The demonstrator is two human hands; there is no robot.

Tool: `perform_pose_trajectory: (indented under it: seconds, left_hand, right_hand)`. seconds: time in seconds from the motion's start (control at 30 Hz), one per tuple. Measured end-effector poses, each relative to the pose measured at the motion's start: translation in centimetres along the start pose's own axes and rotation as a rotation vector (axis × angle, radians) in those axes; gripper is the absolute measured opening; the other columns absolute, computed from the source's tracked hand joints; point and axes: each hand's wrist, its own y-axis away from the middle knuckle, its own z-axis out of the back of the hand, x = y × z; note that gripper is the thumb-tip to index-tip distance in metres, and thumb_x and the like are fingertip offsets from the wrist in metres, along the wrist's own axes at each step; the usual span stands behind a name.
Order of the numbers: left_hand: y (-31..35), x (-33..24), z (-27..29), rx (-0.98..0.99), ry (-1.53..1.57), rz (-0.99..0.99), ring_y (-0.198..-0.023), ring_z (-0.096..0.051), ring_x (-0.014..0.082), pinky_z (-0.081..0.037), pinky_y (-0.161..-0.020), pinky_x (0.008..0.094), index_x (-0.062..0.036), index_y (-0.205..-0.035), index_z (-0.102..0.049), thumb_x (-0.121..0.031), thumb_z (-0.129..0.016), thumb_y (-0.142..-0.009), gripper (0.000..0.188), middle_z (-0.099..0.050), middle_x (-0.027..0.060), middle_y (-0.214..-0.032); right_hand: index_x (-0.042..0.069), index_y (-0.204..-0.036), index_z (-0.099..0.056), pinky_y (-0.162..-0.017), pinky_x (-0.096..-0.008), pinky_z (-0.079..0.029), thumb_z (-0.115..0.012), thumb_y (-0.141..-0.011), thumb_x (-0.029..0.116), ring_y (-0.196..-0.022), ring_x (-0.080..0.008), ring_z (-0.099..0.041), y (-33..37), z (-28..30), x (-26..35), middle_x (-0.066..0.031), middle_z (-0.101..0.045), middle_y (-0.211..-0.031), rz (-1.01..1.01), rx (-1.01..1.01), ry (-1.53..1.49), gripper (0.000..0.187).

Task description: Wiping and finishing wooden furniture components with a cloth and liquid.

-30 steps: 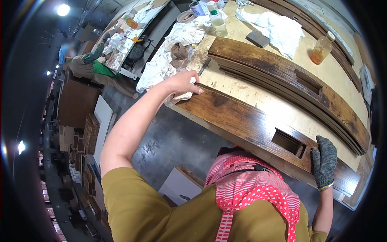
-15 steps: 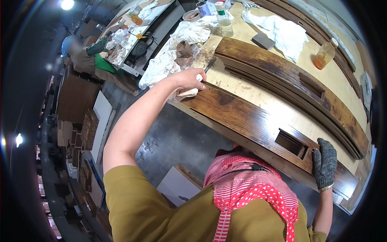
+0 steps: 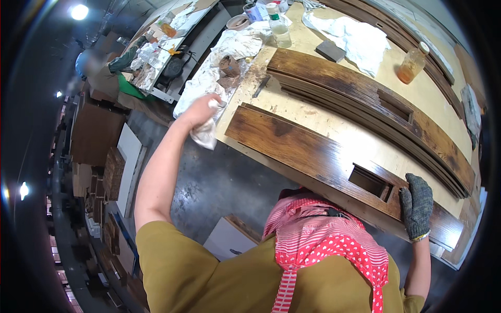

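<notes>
My bare left hand (image 3: 201, 110) is closed round a white cloth (image 3: 204, 135), which hangs below the fingers. It is off the table's front left corner, apart from the brown wooden board (image 3: 292, 138). This long, glossy board has dark grain and a rectangular cutout near its right end. On that end lies my right hand (image 3: 417, 206), in a dark grey knitted glove, its fingers stretched out flat beside the cutout. Behind the board rests a stack of similar boards (image 3: 339, 78), the top one also with a cutout.
The pale worktable (image 3: 313, 113) holds a dark block (image 3: 330, 51), a white rag (image 3: 360, 39), a clear bottle (image 3: 281, 34) and a bottle of amber liquid (image 3: 412, 65). Stained cloths (image 3: 201, 86) cover its left edge. At another table, a person (image 3: 107, 78) stands at far left.
My left hand has moved left, off the board's left end and past the table edge, carrying the cloth. My right hand stays on the board's right end.
</notes>
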Motion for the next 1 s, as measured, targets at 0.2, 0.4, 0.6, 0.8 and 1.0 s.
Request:
perform_pose_trajectory:
  seconds: [0.2, 0.4, 0.6, 0.8, 1.0]
  left_hand:
    - [3.1, -19.0, -3.4, -0.233, 1.307, -0.359, -0.099, -0.062, 0.0246, -0.054, -0.085, 0.0406, -0.0090, -0.130, -0.041, -0.024, -0.047, -0.097, 0.037, -0.060, 0.0136, -0.110]
    - [5.7, -33.9, -17.0, -0.156, 0.854, -1.056, -0.124, -0.044, 0.0346, -0.034, -0.104, 0.0465, -0.0029, -0.136, -0.039, -0.052, -0.050, -0.092, 0.066, -0.046, 0.0209, -0.130]
    - [7.8, -28.2, -16.4, -0.024, 0.004, -1.143, -0.106, -0.054, 0.0280, -0.040, -0.090, 0.0425, -0.0075, -0.119, -0.056, -0.047, -0.070, -0.076, 0.061, -0.057, 0.0117, -0.116]
    - [7.7, -25.8, -18.3, -0.046, -0.172, -1.077, -0.088, -0.060, 0.0220, -0.042, -0.078, 0.0390, -0.0111, -0.106, -0.062, -0.019, -0.073, -0.072, 0.037, -0.061, 0.0046, -0.098]
    - [6.6, -27.3, -15.4, -0.138, -0.256, -1.109, -0.090, -0.059, 0.0265, -0.044, -0.079, 0.0409, -0.0075, -0.108, -0.061, -0.021, -0.067, -0.078, 0.033, -0.061, 0.0090, -0.100]
  right_hand:
    - [0.006, -0.137, -0.043, -0.102, -0.0406, -0.039, -0.068, -0.084, 0.033, -0.119, -0.0304, -0.051, -1.0, 0.8, 1.6, -0.0173, -0.054, -0.129, -0.081, -0.107, -0.403, 0.064]
    - [0.004, -0.148, -0.023, -0.106, -0.0333, -0.036, -0.071, -0.083, 0.031, -0.128, -0.0205, -0.043, -3.8, 1.9, 9.9, -0.0092, -0.041, -0.142, -0.373, -0.253, -1.599, 0.085]
    - [0.000, -0.139, -0.040, -0.104, -0.0326, -0.039, -0.060, -0.089, 0.019, -0.121, -0.0201, -0.052, 1.3, 6.9, 1.0, -0.0115, -0.052, -0.133, -0.546, -0.655, -1.340, 0.058]
    - [-0.001, -0.139, -0.040, -0.107, -0.0342, -0.039, -0.050, -0.097, 0.011, -0.128, -0.0217, -0.047, 7.4, 12.0, -6.5, -0.0125, -0.047, -0.140, -0.534, -1.193, -1.203, 0.045]
    - [0.001, -0.132, -0.049, -0.098, -0.0352, -0.047, -0.056, -0.093, 0.013, -0.117, -0.0229, -0.057, 12.0, 16.7, -8.8, -0.0122, -0.057, -0.128, -0.398, -1.446, -0.983, 0.041]
